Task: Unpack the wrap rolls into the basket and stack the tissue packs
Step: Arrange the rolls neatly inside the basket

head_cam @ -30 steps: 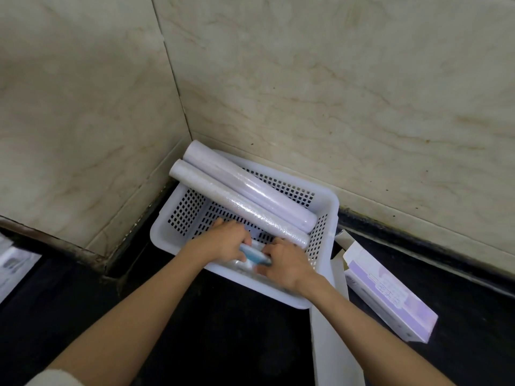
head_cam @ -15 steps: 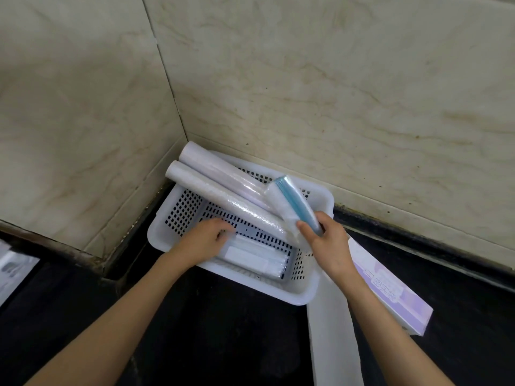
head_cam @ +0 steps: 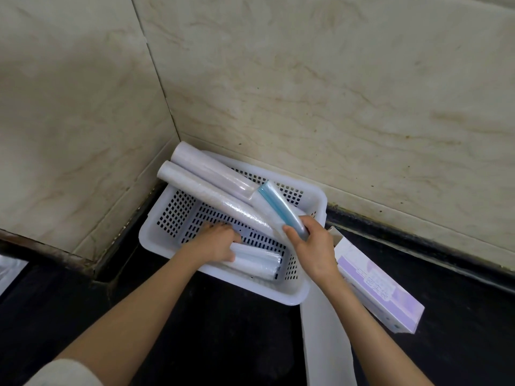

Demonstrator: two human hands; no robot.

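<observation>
A white perforated basket [head_cam: 170, 247] sits in the wall corner on a black counter. Two long pale wrap rolls [head_cam: 211, 176] lie diagonally across it, their far ends resting on its back left rim. My right hand [head_cam: 312, 246] is closed on a short clear-wrapped roll with a blue stripe [head_cam: 274, 208], tilted up over the basket's right side. My left hand [head_cam: 217, 242] is inside the basket, gripping the end of a short clear-wrapped white roll [head_cam: 257, 260] lying along the front wall.
A purple and white carton [head_cam: 381, 288] lies on the counter right of the basket. A flat white box panel [head_cam: 323, 341] lies under my right forearm. Marble walls close the back and left. A printed pack's edge [head_cam: 8, 271] shows at far left.
My right hand lifted the blue-striped roll out from the basket's front and up to the right side. My left hand stayed on the white roll in the basket.
</observation>
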